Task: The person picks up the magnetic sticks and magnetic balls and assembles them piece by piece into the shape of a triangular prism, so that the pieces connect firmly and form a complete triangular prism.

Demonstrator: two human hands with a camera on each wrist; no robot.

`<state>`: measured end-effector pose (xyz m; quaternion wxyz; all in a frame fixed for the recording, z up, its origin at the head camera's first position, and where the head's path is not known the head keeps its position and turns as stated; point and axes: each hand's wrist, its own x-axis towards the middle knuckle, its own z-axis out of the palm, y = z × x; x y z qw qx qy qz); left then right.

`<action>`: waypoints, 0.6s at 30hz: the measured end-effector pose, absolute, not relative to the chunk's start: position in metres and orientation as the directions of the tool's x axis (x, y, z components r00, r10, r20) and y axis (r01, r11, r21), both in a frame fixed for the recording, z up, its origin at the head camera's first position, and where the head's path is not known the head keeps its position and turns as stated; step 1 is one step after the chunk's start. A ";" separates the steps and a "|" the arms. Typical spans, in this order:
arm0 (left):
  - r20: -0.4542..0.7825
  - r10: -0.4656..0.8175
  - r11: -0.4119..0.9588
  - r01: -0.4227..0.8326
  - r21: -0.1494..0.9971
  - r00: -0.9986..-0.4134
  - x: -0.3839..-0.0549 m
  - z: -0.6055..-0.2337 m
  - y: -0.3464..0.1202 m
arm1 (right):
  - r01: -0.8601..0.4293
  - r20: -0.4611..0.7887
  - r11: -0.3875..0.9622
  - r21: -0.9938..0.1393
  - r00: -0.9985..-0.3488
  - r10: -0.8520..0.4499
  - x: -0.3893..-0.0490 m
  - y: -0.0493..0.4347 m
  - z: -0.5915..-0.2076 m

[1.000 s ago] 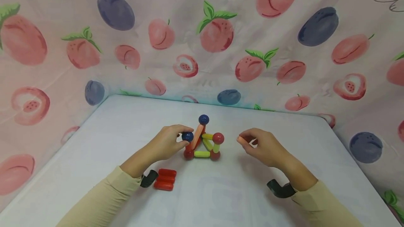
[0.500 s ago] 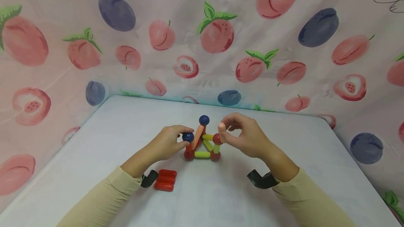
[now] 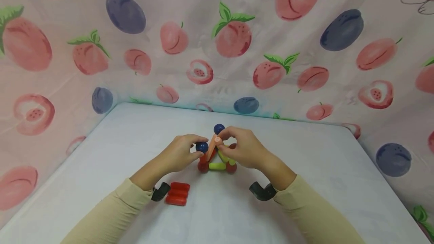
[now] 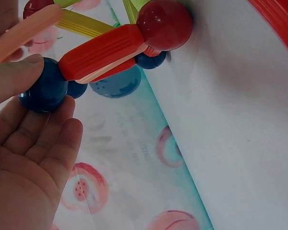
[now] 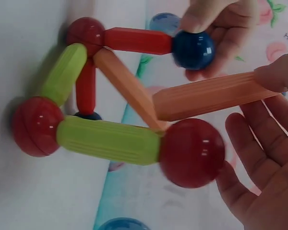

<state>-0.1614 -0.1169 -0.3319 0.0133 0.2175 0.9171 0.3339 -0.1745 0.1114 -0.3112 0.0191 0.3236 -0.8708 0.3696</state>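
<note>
My left hand (image 3: 181, 154) pinches a dark blue ball (image 3: 202, 147) between thumb and fingers. That ball sits atop an upright red stick (image 5: 138, 40), joined to a red ball (image 5: 86, 36) on the table. Between the thumb and fingers of my right hand (image 3: 246, 148) is a peach-orange stick (image 5: 211, 98), pointing toward the left hand's side. This hand hovers over the stick-and-ball frame, partly covering it in the head view. Yellow-green sticks (image 5: 108, 140) link its red balls; one upper red ball (image 5: 194, 153) is near the right fingers. Another blue ball (image 3: 219, 128) tops the rear.
Several loose red sticks (image 3: 178, 194) lie side by side on the white table (image 3: 217, 214), near the left wrist. A fruit-print cloth (image 3: 203, 48) rises behind the table and at its sides. Black curved mounts (image 3: 262, 191) sit at both wrists.
My right hand has moved left with the peach-orange stick, from beside the frame to above it, the stick turning as it went. The left hand stays on the blue ball.
</note>
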 end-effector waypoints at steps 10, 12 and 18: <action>0.132 0.425 0.681 0.412 0.605 -0.895 -0.162 -0.332 -0.118 | -0.487 0.111 0.651 -0.582 -0.841 -0.530 -0.181 0.105 -0.326; 0.131 0.425 0.682 0.412 0.604 -0.896 -0.162 -0.332 -0.118 | -0.489 0.096 0.660 -0.570 -0.838 -0.537 -0.183 0.104 -0.329; 0.127 0.424 0.682 0.409 0.607 -0.897 -0.162 -0.332 -0.117 | -0.508 0.076 0.690 -0.516 -0.829 -0.553 -0.184 0.101 -0.334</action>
